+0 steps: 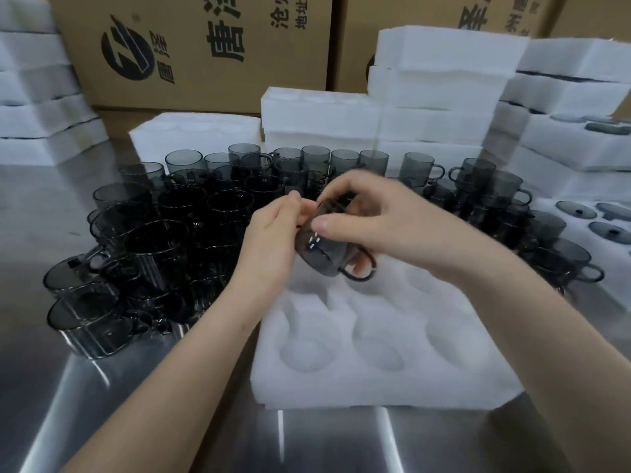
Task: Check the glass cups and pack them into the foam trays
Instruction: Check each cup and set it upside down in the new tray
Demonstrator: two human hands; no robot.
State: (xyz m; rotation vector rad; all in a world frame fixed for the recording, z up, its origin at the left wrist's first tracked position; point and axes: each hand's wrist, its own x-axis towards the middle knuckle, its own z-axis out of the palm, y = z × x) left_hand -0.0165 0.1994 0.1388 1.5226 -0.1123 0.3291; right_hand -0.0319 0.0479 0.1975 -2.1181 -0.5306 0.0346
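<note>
Inspection is the step I read here: the glass cup (327, 249), dark and smoky, is held tilted above the far edge of the foam tray (341, 394), clear of the worktop (102, 404), so that light can pass through its wall. My right hand (372, 213) wraps over it from two o'clock, with the thumb pressed flat on the glass and a fingertip showing by the handle, which points toward five o'clock. My left hand (273, 233) pinches the cup's side from nine o'clock, I think to steady or turn it. Holding it right over the tray keeps the drop into a pocket short. The tray lies at six o'clock of the cup and every pocket I can see is empty, so I judge packing of this tray not yet begun. Waiting cups (164, 230) crowd the worktop from eight to eleven o'clock, within the left hand's reach, and more stand at two o'clock. Stacked foam trays (444, 80) rise at twelve to one o'clock, ready as refills. A tray of lids (618, 288) sits at three o'clock and cardboard boxes (205, 46) stand behind. Smooth glass may slip, so I would grip firmly.
</note>
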